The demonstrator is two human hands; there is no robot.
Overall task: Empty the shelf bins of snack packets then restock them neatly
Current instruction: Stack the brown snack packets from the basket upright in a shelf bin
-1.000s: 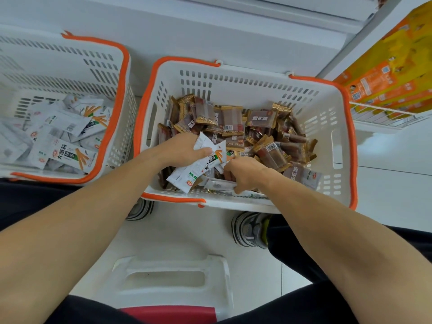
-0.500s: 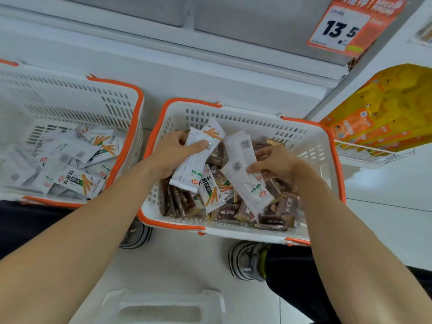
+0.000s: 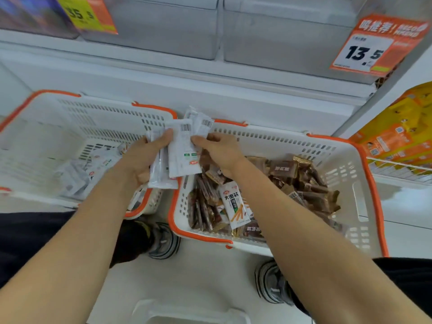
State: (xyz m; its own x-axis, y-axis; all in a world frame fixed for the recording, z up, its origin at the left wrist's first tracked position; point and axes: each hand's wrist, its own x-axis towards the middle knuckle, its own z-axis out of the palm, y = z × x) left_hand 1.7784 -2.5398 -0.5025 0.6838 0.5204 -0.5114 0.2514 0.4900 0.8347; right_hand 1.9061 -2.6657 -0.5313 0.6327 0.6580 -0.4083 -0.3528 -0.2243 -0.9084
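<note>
Sorting step, by the look of it: white packets being picked out of the brown ones and gathered for the other basket.

Left hand (image 3: 142, 160) curled round a fanned bundle of white packets (image 3: 180, 150), thumb pressing across the front, bundle held upright above the gap between the two baskets. Right hand (image 3: 219, 153) pinching the bundle's right edge with thumb and fingertips, steadying or adding a packet; hard to tell which, since motion blur softens the fingers.

Right basket (image 3: 371, 183) holding a heap of brown packets (image 3: 301, 181), with one stray white packet (image 3: 235, 206) lying face up on the heap near the front. Left basket (image 3: 112, 108) holding loose white packets (image 3: 93, 169) low against its near wall.

To do this well:
- Square the fan first: tap the lower edges level, barcodes all one way, so nothing slides out of the grip.
- Keep the thumb firm across the middle; slick film wrappers slip past one another easily.
- Lower the bundle into the left basket, not drop it from above the rims, where a slipped packet would fall to the floor by the shoes (image 3: 163, 239).
- Fetch the stray white packet afterwards, pinching one sealed end to avoid dragging brown ones along.

Shelf bins (image 3: 287, 38) above look bare, likely awaiting restocking.
</note>
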